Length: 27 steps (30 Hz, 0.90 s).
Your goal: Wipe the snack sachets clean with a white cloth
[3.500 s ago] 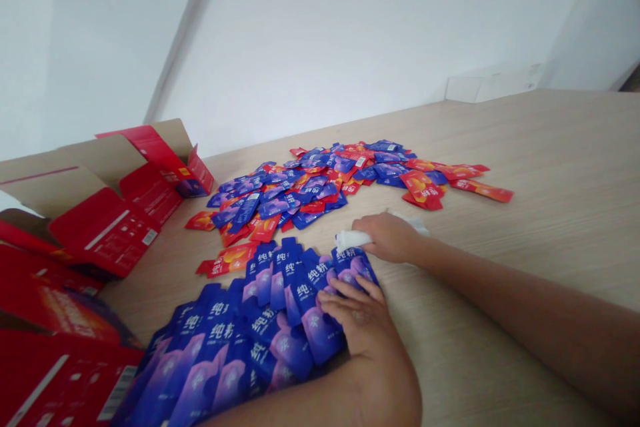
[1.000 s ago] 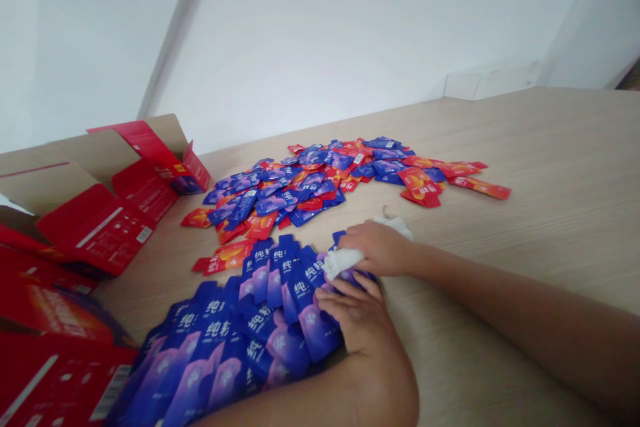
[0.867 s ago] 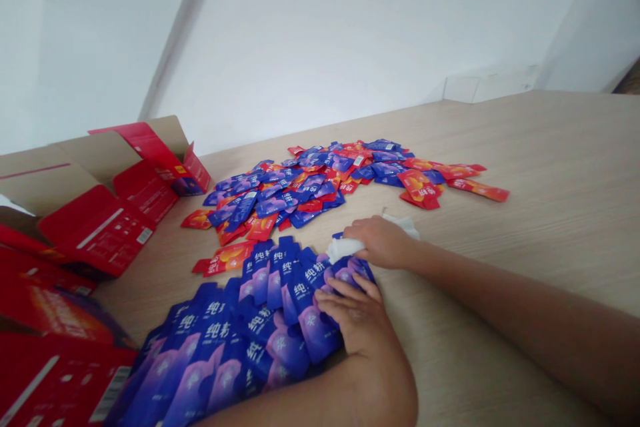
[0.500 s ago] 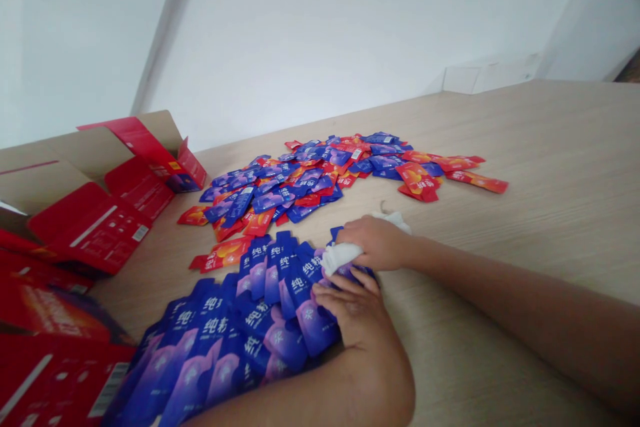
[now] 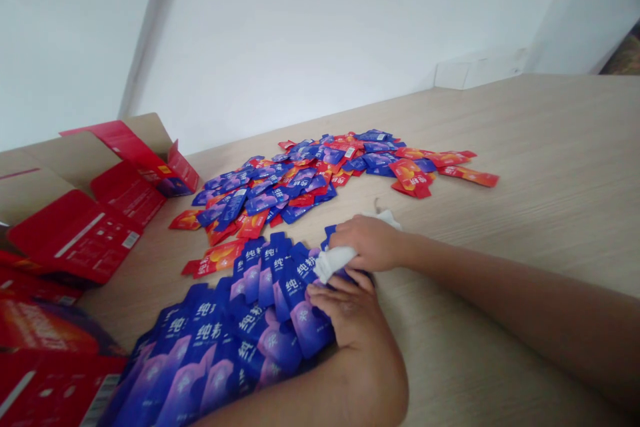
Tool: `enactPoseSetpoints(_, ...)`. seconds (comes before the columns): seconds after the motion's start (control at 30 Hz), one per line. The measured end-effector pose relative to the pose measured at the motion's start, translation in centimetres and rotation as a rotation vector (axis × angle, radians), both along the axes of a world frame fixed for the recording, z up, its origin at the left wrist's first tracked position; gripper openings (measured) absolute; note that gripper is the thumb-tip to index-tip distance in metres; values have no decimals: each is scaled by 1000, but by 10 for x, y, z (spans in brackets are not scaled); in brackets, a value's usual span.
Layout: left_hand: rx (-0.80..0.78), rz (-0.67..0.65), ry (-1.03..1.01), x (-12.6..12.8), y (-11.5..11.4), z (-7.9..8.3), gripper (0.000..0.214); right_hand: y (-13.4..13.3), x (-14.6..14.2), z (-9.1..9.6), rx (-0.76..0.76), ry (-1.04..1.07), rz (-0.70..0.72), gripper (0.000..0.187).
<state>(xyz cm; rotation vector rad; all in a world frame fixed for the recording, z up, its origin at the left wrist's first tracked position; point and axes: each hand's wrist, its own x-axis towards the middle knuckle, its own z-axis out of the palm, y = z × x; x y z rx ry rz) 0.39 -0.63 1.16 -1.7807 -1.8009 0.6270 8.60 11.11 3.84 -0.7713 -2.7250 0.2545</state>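
Observation:
A fanned row of blue-purple sachets (image 5: 235, 333) lies on the wooden table (image 5: 525, 213), running from the lower left towards the middle. My left hand (image 5: 347, 317) rests palm down on the row's right end, fingers spread flat over the sachets. My right hand (image 5: 367, 243) is closed on a crumpled white cloth (image 5: 334, 259) and presses it on the top sachet right above my left fingers. A second bit of white cloth (image 5: 387, 217) shows behind my right hand.
A loose heap of blue and red sachets (image 5: 320, 177) lies further back on the table. Opened red cardboard boxes (image 5: 75, 213) stand and lie at the left edge. A white wall rises behind the table.
My right hand has rubbed the white cloth back and forth over the top sachet, ending a little lower left. My left hand stays on the row. The view has shifted slightly.

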Motion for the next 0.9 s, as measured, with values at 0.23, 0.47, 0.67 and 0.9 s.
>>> enactPoseSetpoints(0.23,16,-4,26,-1,-1,-2,46,11,6,-6,34,-118,-260,25)
enactPoseSetpoints(0.47,-11,6,-119,-1,0,5,46,5,5,-2,30,-15,-101,24)
enactPoseSetpoints(0.67,-24,5,-128,0,0,6,47,10,6,-4,67,-163,-222,28)
enactPoseSetpoints(0.9,3,12,-63,0,0,-1,48,9,9,-2,62,-21,-180,28)
